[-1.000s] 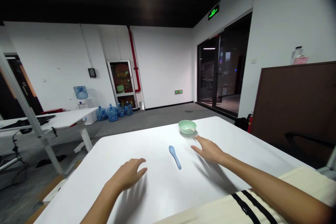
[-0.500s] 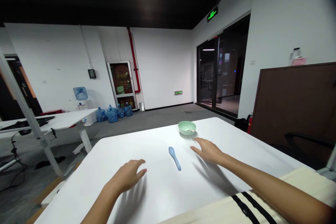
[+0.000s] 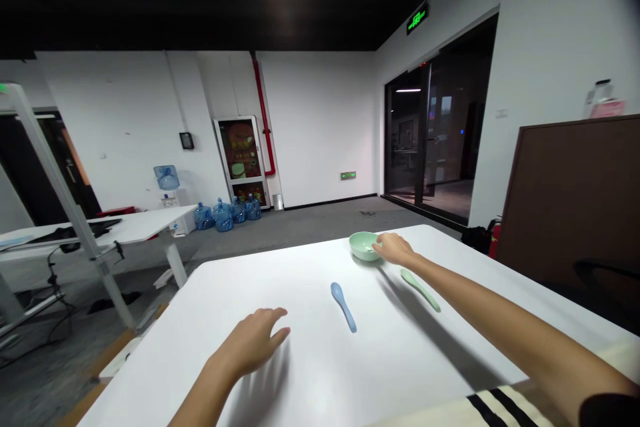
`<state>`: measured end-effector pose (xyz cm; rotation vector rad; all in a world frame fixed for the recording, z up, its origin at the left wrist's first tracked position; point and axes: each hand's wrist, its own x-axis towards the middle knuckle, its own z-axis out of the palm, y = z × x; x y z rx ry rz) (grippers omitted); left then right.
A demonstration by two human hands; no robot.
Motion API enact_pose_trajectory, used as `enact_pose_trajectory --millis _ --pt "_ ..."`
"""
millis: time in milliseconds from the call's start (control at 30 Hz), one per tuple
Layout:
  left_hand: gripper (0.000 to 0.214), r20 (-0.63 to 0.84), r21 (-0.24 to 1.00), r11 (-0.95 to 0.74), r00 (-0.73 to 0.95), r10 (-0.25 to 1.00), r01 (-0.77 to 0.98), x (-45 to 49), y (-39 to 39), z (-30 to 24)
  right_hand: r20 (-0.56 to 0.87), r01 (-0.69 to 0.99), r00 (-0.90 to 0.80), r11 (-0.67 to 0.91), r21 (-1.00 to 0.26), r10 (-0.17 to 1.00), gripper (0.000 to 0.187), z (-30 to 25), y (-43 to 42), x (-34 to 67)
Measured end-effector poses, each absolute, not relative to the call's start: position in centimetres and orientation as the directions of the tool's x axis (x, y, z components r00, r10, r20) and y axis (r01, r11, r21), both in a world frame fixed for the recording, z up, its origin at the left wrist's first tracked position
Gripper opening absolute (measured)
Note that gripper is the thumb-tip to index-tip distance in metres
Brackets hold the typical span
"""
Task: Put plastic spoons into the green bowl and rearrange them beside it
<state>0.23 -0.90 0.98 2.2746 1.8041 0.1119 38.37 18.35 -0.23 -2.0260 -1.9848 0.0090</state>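
A green bowl [image 3: 361,255] stands at the far side of the white table [image 3: 300,373], with part of a pale spoon [image 3: 371,249] visible inside. My right hand [image 3: 395,248] reaches to the bowl's right rim, its fingers bent and thumb slightly apart; the contact itself is too small to make out. Beneath my right forearm lies a green spoon [image 3: 420,290]. A blue spoon [image 3: 343,307] rests on the table between my hands, bowl end away from me. My left hand [image 3: 257,341] hovers left of it, open, fingers spread and holding nothing.
Another white table [image 3: 145,221] with a metal post [image 3: 65,187] stands at the left. Several blue water bottles [image 3: 223,215] are on the floor behind it. A brown cabinet [image 3: 575,193] is at the right, near a glass door [image 3: 440,140].
My right hand has moved forward to the bowl's rim, uncovering the green spoon. The view has turned slightly left. My left hand stays open in about the same place.
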Motion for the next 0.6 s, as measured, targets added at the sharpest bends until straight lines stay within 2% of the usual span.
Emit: enact_pose_trajectory --millis 167,600 --pt "0.058 -0.096 0.244 -0.194 0.223 0.970 0.950 0.2 -0.6 1.0 0.131 0.972 0.106 -0.074 -0.225 0.986 0.033 -1.1 21.3 38.0" --pt "0.057 -0.113 0.255 -0.182 0.216 0.970 0.950 0.2 -0.3 1.1 0.065 0.960 0.161 -0.141 -0.243 0.985 0.039 -4.7 24.8 38.3"
